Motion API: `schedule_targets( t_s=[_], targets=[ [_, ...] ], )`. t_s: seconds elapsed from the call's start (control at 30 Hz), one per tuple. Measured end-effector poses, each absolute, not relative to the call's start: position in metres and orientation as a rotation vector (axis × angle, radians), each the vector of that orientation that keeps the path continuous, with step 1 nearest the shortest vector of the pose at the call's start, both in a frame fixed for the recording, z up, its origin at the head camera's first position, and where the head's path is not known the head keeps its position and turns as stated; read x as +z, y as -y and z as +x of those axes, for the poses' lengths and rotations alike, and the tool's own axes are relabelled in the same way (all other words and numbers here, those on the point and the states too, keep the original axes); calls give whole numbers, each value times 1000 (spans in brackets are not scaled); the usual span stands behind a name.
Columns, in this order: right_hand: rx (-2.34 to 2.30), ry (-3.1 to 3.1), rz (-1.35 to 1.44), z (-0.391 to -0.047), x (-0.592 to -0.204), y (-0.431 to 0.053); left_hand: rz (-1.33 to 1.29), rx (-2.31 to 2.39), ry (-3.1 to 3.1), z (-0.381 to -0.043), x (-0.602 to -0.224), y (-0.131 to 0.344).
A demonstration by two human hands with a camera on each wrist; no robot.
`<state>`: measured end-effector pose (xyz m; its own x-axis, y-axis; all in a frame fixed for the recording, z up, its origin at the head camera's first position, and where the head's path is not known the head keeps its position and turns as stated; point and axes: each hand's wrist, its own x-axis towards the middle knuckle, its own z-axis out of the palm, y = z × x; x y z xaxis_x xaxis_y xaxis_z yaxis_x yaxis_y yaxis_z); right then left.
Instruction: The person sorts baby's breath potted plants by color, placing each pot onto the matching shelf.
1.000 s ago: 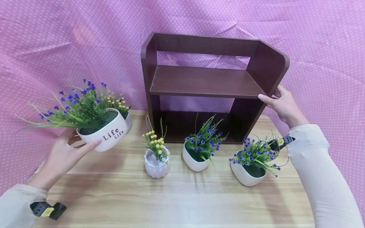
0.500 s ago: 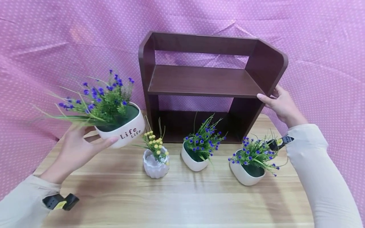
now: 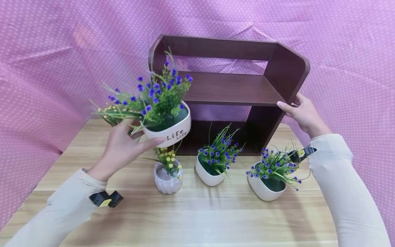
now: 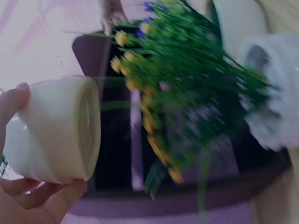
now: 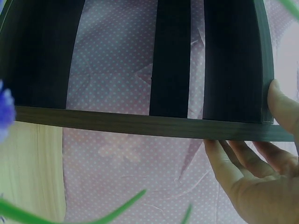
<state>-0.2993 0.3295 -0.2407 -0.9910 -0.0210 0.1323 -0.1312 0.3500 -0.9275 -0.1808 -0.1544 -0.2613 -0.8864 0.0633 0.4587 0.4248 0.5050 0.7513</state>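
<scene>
My left hand grips a white flowerpot lettered "Life", with blue-purple artificial flowers and grass in it. It is raised above the table, tilted, and overlaps the shelf's left side in the head view. The left wrist view shows the pot's base, thumb on one side and fingers on the other. My right hand holds the right side of a dark brown two-tier shelf, thumb on the middle board's front edge, fingers against the side panel's outer face. A fluted pot with yellow flowers stands just below the raised flowerpot.
Two more white pots with blue-purple flowers, one central and one to the right, stand on the wooden table before the shelf. Another yellow-flowered plant shows partly behind my left hand. A pink dotted cloth hangs behind.
My left hand has carried the lettered flowerpot rightward and slightly up, from the table's left side to in front of the shelf. The right hand keeps its hold on the shelf.
</scene>
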Motion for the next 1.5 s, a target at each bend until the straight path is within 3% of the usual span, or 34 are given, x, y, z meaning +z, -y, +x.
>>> schedule_targets(
  t_s=[0.17,0.5,0.9,1.5],
  targets=[
    [1672,2551,146,-301,-242,-324,-529,-1418,2254,-194,-249,134],
    [1680,2542,147,-298,-242,-326,-492,-1421,2250,-224,-229,102],
    [1622,2583,139,-299,-240,-328,-321,-1217,2300,-255,-223,75],
    [1726,2524,155,-299,-237,-330,-49,-1334,2195,-287,-222,45]
  ],
)
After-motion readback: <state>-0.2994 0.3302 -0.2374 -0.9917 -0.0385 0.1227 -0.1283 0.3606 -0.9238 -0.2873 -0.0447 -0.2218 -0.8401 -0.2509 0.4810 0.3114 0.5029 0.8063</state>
